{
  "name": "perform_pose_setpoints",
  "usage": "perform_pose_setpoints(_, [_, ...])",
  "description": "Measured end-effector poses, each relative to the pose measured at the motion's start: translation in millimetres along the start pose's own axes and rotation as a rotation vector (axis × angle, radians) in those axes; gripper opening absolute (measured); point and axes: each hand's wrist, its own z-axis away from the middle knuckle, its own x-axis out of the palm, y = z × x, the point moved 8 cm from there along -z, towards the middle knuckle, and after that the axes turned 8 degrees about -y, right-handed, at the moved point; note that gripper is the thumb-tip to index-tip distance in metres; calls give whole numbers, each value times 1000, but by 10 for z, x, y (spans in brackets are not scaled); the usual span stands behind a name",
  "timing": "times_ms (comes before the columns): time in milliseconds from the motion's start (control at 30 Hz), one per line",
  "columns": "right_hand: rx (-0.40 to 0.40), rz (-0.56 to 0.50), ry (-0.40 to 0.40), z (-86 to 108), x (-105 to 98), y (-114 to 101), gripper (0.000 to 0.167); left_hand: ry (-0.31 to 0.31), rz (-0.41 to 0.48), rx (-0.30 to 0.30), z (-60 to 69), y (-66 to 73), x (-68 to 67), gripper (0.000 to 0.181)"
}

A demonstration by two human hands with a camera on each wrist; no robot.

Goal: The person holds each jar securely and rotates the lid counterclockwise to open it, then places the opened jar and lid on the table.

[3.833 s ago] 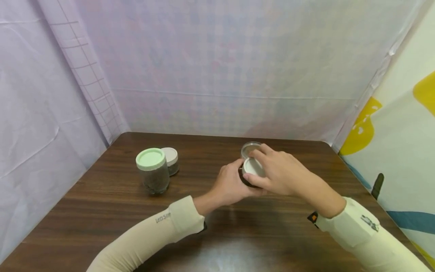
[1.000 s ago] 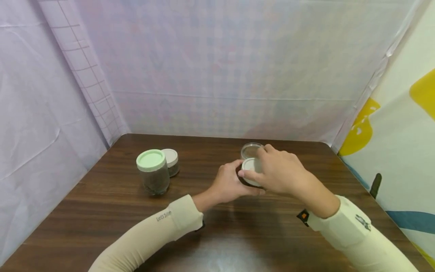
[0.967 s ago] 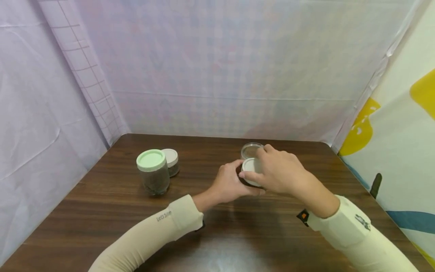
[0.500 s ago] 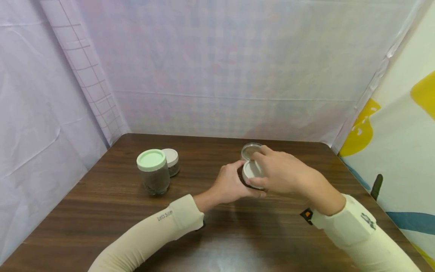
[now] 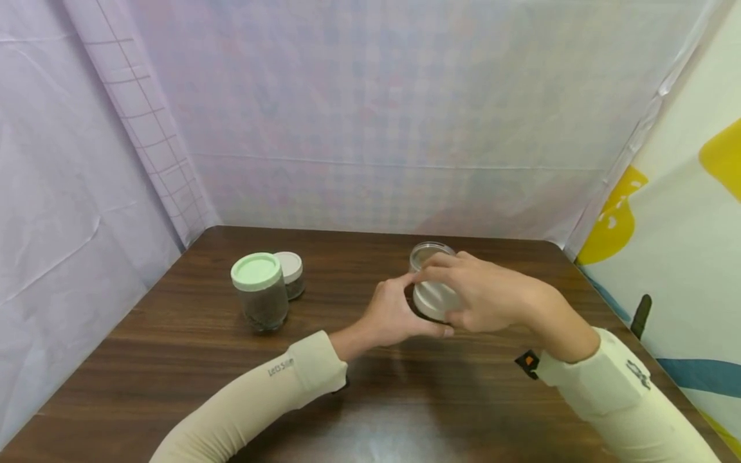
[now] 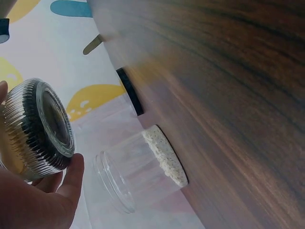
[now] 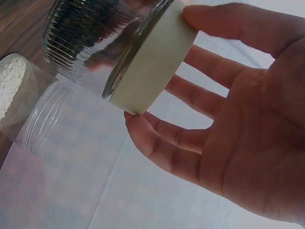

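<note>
L hand wraps ribbed jar, held above bench, prob. to stop body turning; R hand pinches its white lid by the rim, likely for leverage. Clear canister stands nearby, w/ pale powder.

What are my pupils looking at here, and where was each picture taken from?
There is no robot: a person works with two bare hands. The wide views come from a camera worn on the head, looking forward and down; the two close-ups come from cameras worn on the left and right wrists, so things look tilted there. The left hand holds a ribbed glass jar with dark contents, and the fingers of the right hand grip its pale lid. On the brown table stand a green-lidded jar, a white-lidded jar behind it, and a clear jar with pale crumbs inside.
</note>
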Motion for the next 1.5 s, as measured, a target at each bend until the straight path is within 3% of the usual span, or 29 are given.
perform_pose_setpoints(167, [-51,-25,15,11,-3,-28,62,-10,24,5,9,-2,2,93])
perform_pose_setpoints(267, [-26,-40,22,16,9,-5,61,-9,30,18,16,-1,-2,88])
perform_pose_setpoints(367, [72,-30,77,13,2,60,60,-9,18,35,14,8,-5,80])
perform_pose_setpoints(533, [314,26,200,-12,-15,180,70,3,-28,33,15,11,-7,76])
perform_pose_setpoints(600, [383,46,201,-22,11,209,79,10,-50,36,18,12,-5,77])
perform_pose_setpoints(700, [425,53,172,-43,74,223,87,21,-70,41,19,11,-3,74])
perform_pose_setpoints(1033, [376,62,158,-108,163,180,73,14,-35,38,13,-12,4,67])
perform_pose_setpoints(1200, [345,62,145,-123,175,162,68,-9,-8,9,8,-16,18,70])
perform_pose_setpoints(1500, [218,47,93,-98,133,128,65,2,4,1,-5,-4,-12,77])
